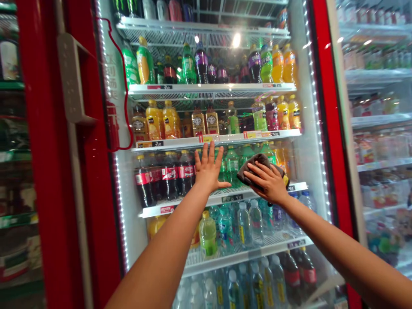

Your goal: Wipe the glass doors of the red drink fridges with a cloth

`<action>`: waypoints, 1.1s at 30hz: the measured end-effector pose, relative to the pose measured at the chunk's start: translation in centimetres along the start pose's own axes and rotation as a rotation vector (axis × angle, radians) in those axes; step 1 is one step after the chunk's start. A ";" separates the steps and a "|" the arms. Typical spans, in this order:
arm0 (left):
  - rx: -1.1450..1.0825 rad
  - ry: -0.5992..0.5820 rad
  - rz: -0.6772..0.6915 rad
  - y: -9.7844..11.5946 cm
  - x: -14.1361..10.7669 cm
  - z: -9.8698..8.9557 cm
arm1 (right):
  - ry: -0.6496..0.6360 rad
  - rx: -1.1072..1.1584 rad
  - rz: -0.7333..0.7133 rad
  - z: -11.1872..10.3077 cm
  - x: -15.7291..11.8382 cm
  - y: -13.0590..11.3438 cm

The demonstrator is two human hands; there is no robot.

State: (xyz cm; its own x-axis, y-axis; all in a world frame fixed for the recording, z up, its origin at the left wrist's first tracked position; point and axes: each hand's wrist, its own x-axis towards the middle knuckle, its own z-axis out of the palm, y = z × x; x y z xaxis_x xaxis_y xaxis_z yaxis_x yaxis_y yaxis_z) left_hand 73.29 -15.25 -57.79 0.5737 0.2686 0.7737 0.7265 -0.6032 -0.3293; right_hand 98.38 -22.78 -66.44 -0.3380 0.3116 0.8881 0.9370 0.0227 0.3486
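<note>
Both arms reach forward toward a glass door (222, 167) of a drinks cooler. My left hand (207, 171) is spread with fingers apart, palm toward the glass, and holds nothing. Behind it stand cola bottles (169, 174) and green soda bottles (231, 165) on a shelf. My right hand (267, 180) holds a folded dark grey-brown cloth (260, 159) against the pane, its fingers stretched over the top of it. A small yellow patch shows at the cloth's right edge. The cloth covers part of the bottles behind it.
A red door frame (336, 128) runs along the right. At left, a grey door handle (72, 79) juts from another red frame (41, 150). Shelves (209, 88) inside carry juice, soda and water bottles. Another stocked cooler (380, 120) stands to the right. Light strips (120, 231) line the sides.
</note>
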 end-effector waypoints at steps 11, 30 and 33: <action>0.045 0.030 -0.007 0.1 -0.2 0.0 | 0.185 -0.013 0.221 2.1 4.9 -4.9; -0.010 -0.059 0.151 -3.4 -5.3 -1.3 | 0.061 0.008 -0.091 0.7 1.4 -4.5; 0.045 -0.060 0.086 -5.1 -8.9 -1.9 | 0.119 -0.001 0.028 0.2 1.5 -2.2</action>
State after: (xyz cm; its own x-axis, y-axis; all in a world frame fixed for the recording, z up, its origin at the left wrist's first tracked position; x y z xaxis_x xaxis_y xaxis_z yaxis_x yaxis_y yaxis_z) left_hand 63.82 -16.00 -61.98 0.6552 0.2630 0.7082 0.6893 -0.5918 -0.4179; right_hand 95.86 -22.12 -65.92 -0.3195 0.1973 0.9268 0.9463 0.0148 0.3230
